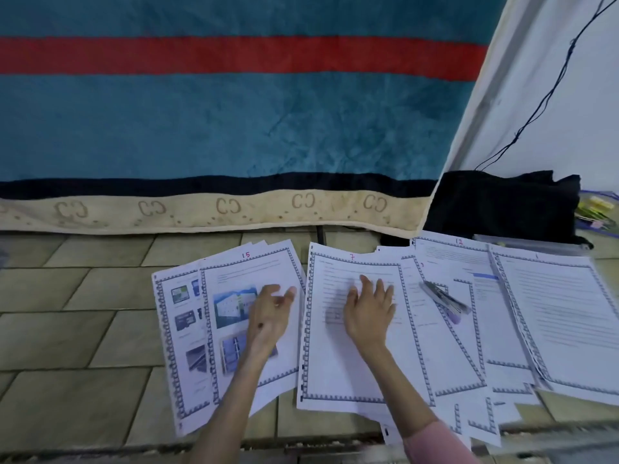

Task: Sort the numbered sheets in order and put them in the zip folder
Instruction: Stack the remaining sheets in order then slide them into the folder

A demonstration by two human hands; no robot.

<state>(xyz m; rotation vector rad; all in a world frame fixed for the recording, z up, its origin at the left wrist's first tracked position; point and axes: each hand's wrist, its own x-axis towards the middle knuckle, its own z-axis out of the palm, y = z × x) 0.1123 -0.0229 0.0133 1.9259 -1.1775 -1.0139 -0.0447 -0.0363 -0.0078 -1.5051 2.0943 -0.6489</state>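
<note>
Several bordered printed sheets lie spread over the tiled floor. The sheet marked 15 (pixel 268 262), with photos on it, tops a small pile at the left. My left hand (pixel 269 313) hovers over or touches it with fingers loosely spread, holding nothing. Beside it lies the sheet marked 7 (pixel 351 363), and my right hand (pixel 368 309) rests flat on its upper half with fingers straight. To the right overlap more sheets, one marked 12 (pixel 449 252) and a text sheet (pixel 562 313) at the far right. A clear zip folder (pixel 532 244) shows behind those sheets, partly hidden.
Pens (pixel 443 298) lie on the overlapping sheets right of sheet 7. A black cloth bundle (pixel 502 205) sits at the back right, with coloured stationery (pixel 596 209) beside it. A teal, red-striped blanket (pixel 217 128) hangs over a mattress behind the sheets. Bare tiles (pixel 77 329) stretch to the left.
</note>
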